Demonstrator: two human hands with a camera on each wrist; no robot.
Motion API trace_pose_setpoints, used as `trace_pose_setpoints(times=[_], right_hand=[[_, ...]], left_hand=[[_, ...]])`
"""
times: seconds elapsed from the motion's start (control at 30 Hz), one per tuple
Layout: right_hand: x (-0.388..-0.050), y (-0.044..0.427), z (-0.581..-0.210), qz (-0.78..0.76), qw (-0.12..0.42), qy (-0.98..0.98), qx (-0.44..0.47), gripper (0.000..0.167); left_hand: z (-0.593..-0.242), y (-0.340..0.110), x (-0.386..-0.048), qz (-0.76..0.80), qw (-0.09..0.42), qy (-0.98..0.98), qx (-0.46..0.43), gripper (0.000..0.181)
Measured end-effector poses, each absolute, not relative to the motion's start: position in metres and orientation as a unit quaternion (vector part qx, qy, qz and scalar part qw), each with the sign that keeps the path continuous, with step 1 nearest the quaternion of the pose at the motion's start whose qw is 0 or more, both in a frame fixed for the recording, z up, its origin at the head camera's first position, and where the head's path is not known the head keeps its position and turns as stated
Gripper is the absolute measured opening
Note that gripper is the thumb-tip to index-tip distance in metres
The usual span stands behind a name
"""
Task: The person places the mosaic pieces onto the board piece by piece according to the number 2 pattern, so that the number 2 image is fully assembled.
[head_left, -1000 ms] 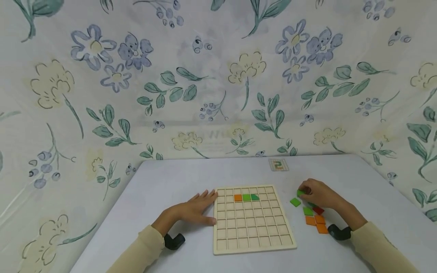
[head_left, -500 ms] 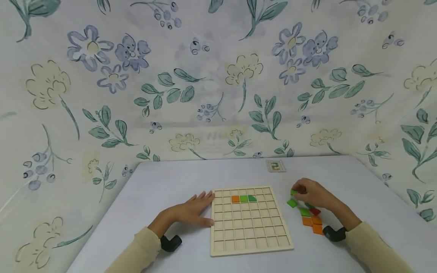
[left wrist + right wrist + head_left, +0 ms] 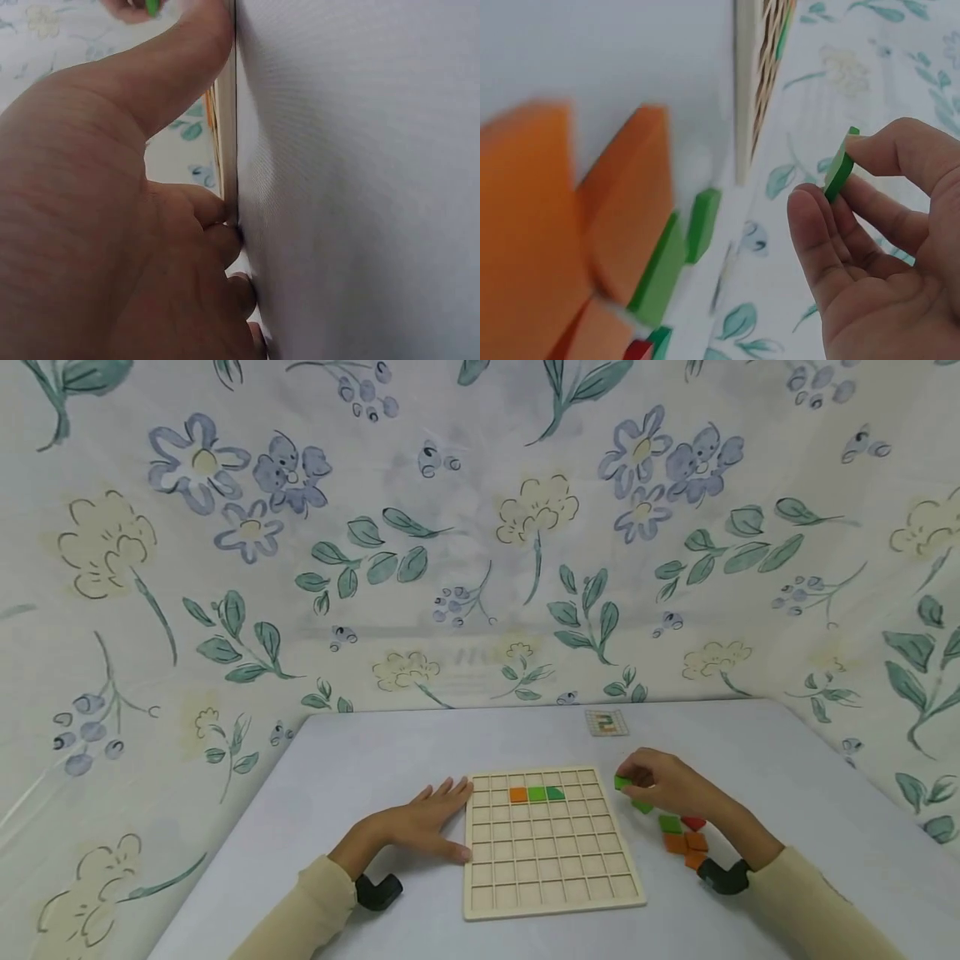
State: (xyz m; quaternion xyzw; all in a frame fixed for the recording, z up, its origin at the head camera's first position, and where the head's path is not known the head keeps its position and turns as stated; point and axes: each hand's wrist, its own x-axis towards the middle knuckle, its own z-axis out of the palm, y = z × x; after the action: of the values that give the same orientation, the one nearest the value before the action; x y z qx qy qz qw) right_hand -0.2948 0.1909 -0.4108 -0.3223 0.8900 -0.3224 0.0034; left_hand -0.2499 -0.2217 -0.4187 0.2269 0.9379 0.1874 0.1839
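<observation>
A pale wooden grid board [image 3: 555, 860] lies on the table, with an orange tile [image 3: 518, 795], a light green tile [image 3: 537, 794] and a two-tone green tile [image 3: 555, 793] side by side in one of its upper rows. My left hand [image 3: 423, 822] lies with spread fingers against the board's left edge. Between thumb and fingers my right hand [image 3: 663, 783] pinches a green square tile [image 3: 841, 166], held up just off the board's upper right side. Below that hand lie loose tiles: green ones [image 3: 670, 824], a red one [image 3: 693, 822] and several orange ones [image 3: 675, 843].
A small card [image 3: 607, 723] with a gridded coloured pattern lies at the back of the white table [image 3: 420, 739]. Behind the table hangs a floral cloth [image 3: 465, 568]. Both wrists carry a black device [image 3: 378, 892].
My right hand has moved left toward the board, carrying the green tile away from the loose ones. The left hand keeps its place at the board's edge.
</observation>
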Motion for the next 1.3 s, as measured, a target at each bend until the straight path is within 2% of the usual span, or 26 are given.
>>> trace_pose_setpoints(times=[0.57, 0.8, 1.03, 1.3], right_hand=[[-0.295, 0.158, -0.396, -0.311, 0.005, 0.871, -0.380, 0.017], [-0.298, 0.145, -0.402, -0.320, 0.025, 0.862, -0.392, 0.021], [-0.298, 0.130, -0.404, -0.313, 0.020, 0.855, -0.413, 0.019], [-0.296, 0.119, -0.405, -0.316, 0.037, 0.859, -0.401, 0.021]], left_hand=[[-0.418, -0.220, -0.255, 0.204, 0.189, 0.934, 0.222, 0.114], [-0.422, -0.222, -0.255, 0.215, 0.191, 0.932, 0.222, 0.116], [-0.422, -0.223, -0.252, 0.207, 0.198, 0.933, 0.218, 0.115], [-0.419, -0.221, -0.252, 0.202, 0.196, 0.934, 0.220, 0.114]])
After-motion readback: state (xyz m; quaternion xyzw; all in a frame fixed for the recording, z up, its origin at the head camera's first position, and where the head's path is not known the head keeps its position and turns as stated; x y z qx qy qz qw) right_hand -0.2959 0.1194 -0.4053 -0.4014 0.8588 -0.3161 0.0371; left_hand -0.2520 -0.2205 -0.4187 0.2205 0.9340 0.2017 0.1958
